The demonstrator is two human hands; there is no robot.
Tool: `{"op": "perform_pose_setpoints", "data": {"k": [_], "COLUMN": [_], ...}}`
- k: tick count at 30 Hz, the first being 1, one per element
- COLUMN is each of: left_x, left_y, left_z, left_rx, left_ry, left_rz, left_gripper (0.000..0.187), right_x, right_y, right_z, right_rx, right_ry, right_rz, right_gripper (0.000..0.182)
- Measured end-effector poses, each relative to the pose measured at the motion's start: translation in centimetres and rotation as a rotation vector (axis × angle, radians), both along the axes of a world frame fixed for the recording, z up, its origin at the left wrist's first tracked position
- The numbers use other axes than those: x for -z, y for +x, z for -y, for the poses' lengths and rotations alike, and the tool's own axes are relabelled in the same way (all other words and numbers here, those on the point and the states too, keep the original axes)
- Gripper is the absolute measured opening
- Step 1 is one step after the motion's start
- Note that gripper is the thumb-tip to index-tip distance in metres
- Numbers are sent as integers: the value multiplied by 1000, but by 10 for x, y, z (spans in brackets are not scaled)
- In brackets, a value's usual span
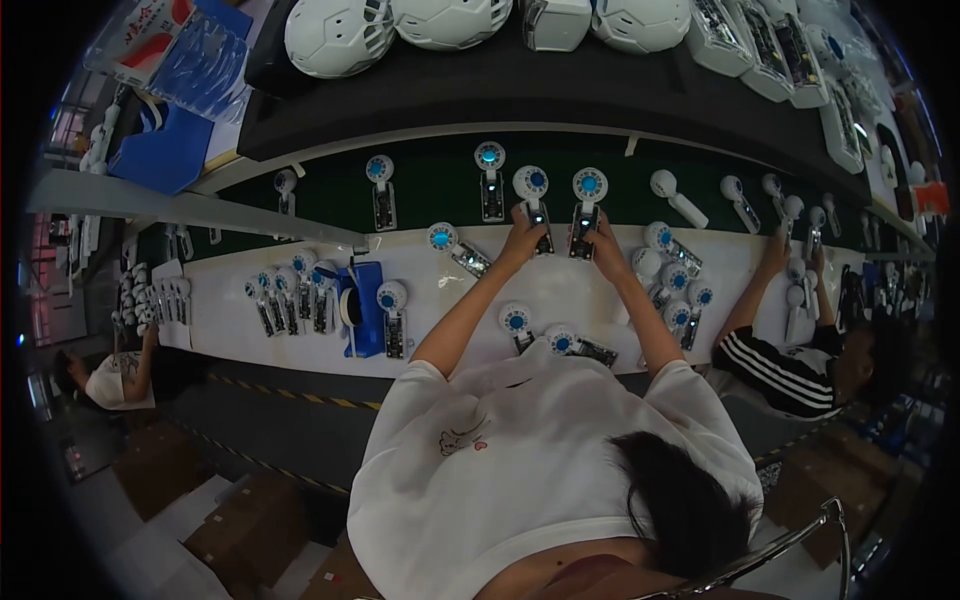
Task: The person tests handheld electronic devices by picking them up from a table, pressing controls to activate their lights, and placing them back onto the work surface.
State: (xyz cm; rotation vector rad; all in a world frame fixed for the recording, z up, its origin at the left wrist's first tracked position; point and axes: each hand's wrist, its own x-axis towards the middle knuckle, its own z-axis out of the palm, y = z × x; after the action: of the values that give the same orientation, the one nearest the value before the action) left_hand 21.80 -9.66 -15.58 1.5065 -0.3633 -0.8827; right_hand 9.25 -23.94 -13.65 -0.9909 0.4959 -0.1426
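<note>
Two white handheld devices with round heads and blue centres are held side by side over the far edge of the white table. My left hand [522, 240] grips the lower body of the left device [531, 183]. Around the body of the right device [590, 186], my right hand [603, 245] is closed. Both devices have their round heads pointing away from me and their handles showing dark, open electronics. Just left of my left hand, a similar device [441, 237] lies tilted on the white table [440, 290]. To the right of my right hand, several more devices [659, 237] lie close together.
A green conveyor belt [335, 200] with spaced devices runs beyond the table. A blue tape dispenser [369, 312] stands left. White shells [340, 35] sit on the dark shelf [560, 95] above. Co-workers sit at right [775, 370] and far left [122, 380].
</note>
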Motion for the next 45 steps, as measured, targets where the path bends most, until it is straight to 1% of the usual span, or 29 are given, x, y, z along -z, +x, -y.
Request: {"op": "perform_pose_setpoints", "data": {"k": [2, 7, 9, 10, 11, 12, 13, 14, 15, 16, 18, 19, 20, 21, 23, 24, 25, 26, 28, 29, 31, 33, 35, 36, 38, 40, 42, 44, 45], "left_x": [15, 10, 26, 57, 74, 75, 75, 76, 73, 69, 59, 54, 48, 40, 27, 30, 39, 46, 54, 57, 55, 50, 29, 16, -18, -68, -73, -96, -103], "left_y": [12, 40, 55, 68, 77, 82, 87, 89, 88, 86, 86, 87, 89, 92, 102, 110, 121, 130, 146, 152, 161, 161, 150, 141, 118, 82, 61, 36, 25], "left_z": [12, 36, 46, 54, 59, 62, 63, 61, 57, 52, 40, 30, 20, 9, -13, -22, -29, -35, -43, -46, -49, -52, -52, -52, -46, -41, -47, -53, -58], "left_rx": [17, -1, -12, -8, -3, 0, -4, -8, -4, -48, -90, -245, -406, -406, -440, -443, -415, -383, -334, -283, -291, -295, -381, -381, -389, -424, -378, -329, -303], "left_ry": [56, 159, 200, 274, 346, 345, 313, 283, 285, 316, 346, 404, 459, 461, 800, 796, 876, 950, 964, 988, 939, 901, 597, 598, 69, -117, -155, -195, -259], "left_rz": [34, 62, 62, 287, 513, 514, 567, 618, 616, 645, 677, 850, 1021, 1020, 820, 820, 668, 515, 483, 446, 446, 441, 568, 571, 150, -28, -6, -114, -196], "left_gripper": [62, 62, 62, 63, 64, 64, 66, 67, 67, 70, 73, 75, 77, 77, 82, 82, 85, 88, 88, 87, 85, 83, 73, 73, 61, 51, 50, 47, 43], "right_x": [16, 41, 46, 57, 74, 84, 74, 65, 64, 73, 88, 78, 65, 49, 30, 35, 45, 59, 71, 69, 41, 22, 17, 16, 9, -7, -41, -53, -59], "right_y": [10, 39, 58, 69, 81, 91, 98, 104, 108, 108, 106, 99, 86, 73, 48, 35, 22, 12, 2, 1, 4, 14, 24, 29, 37, 38, 38, 31, 27], "right_z": [9, 26, 30, 37, 45, 51, 52, 52, 53, 55, 58, 61, 66, 71, 86, 103, 122, 142, 169, 173, 173, 168, 157, 151, 136, 107, 55, 11, -7], "right_rx": [15, 2, 67, 68, 93, 119, 121, 101, 80, 81, 160, 161, 240, 318, 376, 287, 199, 209, -218, -206, -479, -465, -462, -457, -444, -405, -417, -297, -292], "right_ry": [-28, -90, -391, -393, -542, -691, -691, -796, -902, -901, -1265, -1263, -1449, -1636, -1736, -1738, -1734, -1738, -1431, -1434, -1587, -1657, -1723, -1726, -1726, -1038, -587, -488, -484], "right_rz": [-7, -77, -270, -270, -270, -270, -271, -332, -393, -395, -402, -404, -452, -498, -867, -1002, -1135, -1133, -1228, -1227, -1098, -1029, -955, -912, -869, -493, -456, -292, -295], "right_gripper": [59, 61, 59, 59, 57, 56, 56, 49, 42, 42, 40, 40, 42, 44, 48, 52, 57, 57, 66, 66, 60, 58, 57, 56, 55, 55, 51, 50, 50]}}
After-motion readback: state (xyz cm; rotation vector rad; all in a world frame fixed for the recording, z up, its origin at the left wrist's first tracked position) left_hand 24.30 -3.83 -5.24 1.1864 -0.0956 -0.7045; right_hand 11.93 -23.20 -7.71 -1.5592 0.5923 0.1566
